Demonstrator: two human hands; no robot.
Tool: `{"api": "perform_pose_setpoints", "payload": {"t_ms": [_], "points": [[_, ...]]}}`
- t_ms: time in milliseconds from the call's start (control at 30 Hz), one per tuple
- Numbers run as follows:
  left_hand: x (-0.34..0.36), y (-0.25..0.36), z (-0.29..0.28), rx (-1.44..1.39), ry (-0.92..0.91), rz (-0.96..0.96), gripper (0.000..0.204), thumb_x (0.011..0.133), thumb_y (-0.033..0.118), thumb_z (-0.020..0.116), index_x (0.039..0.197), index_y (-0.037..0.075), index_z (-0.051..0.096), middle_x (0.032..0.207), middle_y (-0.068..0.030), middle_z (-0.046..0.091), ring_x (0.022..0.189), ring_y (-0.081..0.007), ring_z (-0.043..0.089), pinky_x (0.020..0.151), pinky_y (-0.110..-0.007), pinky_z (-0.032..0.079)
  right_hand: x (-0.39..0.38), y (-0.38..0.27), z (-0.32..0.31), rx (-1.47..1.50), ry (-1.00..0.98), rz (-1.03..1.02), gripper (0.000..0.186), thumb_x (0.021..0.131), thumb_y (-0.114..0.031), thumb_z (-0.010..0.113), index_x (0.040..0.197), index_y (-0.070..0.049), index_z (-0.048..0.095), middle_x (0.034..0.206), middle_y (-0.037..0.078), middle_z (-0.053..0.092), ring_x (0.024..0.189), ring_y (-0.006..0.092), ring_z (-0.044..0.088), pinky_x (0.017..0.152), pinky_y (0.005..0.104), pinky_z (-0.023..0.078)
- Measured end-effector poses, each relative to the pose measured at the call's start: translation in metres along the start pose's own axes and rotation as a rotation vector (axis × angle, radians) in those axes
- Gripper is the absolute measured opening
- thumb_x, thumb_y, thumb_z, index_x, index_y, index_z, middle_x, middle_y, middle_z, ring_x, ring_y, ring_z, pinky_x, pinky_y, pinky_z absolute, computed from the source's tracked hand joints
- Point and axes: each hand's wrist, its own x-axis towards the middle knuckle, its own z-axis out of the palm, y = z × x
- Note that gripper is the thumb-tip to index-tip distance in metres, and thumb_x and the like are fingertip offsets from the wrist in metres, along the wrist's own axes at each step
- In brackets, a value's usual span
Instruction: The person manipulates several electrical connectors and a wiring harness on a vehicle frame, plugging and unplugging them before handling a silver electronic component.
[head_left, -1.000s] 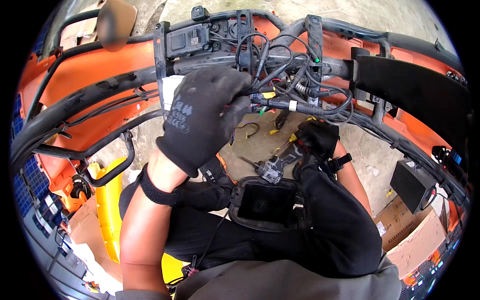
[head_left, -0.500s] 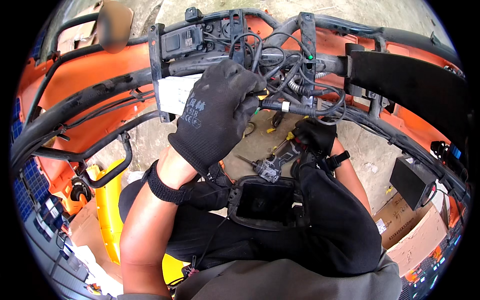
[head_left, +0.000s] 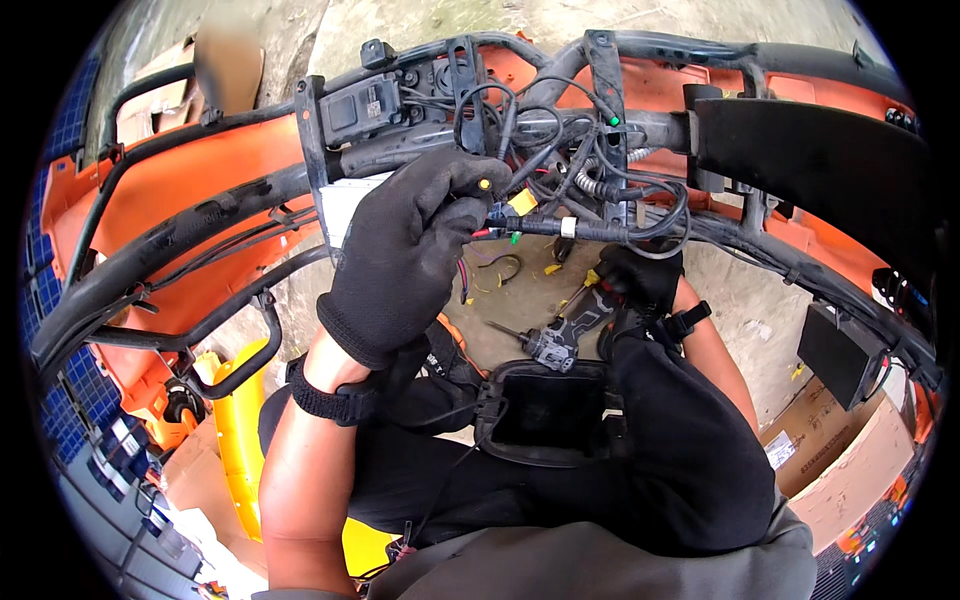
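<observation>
My left hand [head_left: 415,245], in a black knit glove, is raised at the frame beside the wiring. Its thumb and forefinger pinch a small yellow-ended piece [head_left: 485,184], mostly hidden by the fingers. Just right of them, a yellow connector [head_left: 522,202] hangs among the black wiring harness [head_left: 585,180]. Lower right, below the frame tube, my gloved right hand [head_left: 645,278] is closed around what looks like a yellow-handled screwdriver [head_left: 590,281], its shaft slanting down-left. A grey and black cordless drill [head_left: 560,338] lies beneath that hand.
Black tubular frame [head_left: 240,175] with orange panels [head_left: 225,150] spans the view. An open black box [head_left: 545,410] sits between my legs. Right of me are a black boxy part [head_left: 838,350] and a cardboard box [head_left: 840,450]; a yellow panel [head_left: 240,440] stands left.
My left hand has shifted left and down from the harness and turned, baring the yellow connector and loose wires. My right hand keeps its hold. The whole view has shifted slightly.
</observation>
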Motion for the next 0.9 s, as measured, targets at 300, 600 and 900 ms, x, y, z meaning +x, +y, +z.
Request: {"api": "perform_pose_setpoints", "payload": {"t_ms": [300,600,900], "points": [[-0.002,0.006,-0.01,0.017,-0.053,-0.071,0.027,0.089,-0.003,0.058,0.113,0.002,0.07,0.098,-0.0098,0.068,0.092,-0.0175,0.066,0.086,-0.031,0.052,-0.003,-0.007,0.009,0.053,0.016,-0.015,0.028,0.101,-0.028,0.066,0.109,-0.002,0.073,0.093,0.007,0.076,0.075,0.015,0.071,0.064,0.0259,0.056],[0.0,0.001,-0.01,-0.09,-0.009,-0.156,0.023,0.093,0.002,0.057,0.113,0.001,0.069,0.1,-0.006,0.069,0.091,-0.0122,0.063,0.082,-0.027,0.051,0.001,-0.001,0.0,0.009,-0.004,-0.038,0.028,0.101,-0.029,0.066,0.107,-0.003,0.074,0.091,0.006,0.076,0.074,0.0143,0.071,0.063,0.0259,0.057],[0.006,-0.006,-0.016,-0.121,0.125,-0.218,0.026,0.094,-0.002,0.056,0.116,-0.001,0.068,0.1,-0.0062,0.071,0.086,-0.0105,0.063,0.078,-0.025,0.052,-0.002,-0.003,0.003,0.038,-0.011,0.001,0.027,0.101,-0.026,0.066,0.113,-0.003,0.071,0.096,0.006,0.076,0.079,0.0148,0.072,0.067,0.0265,0.058]]}}
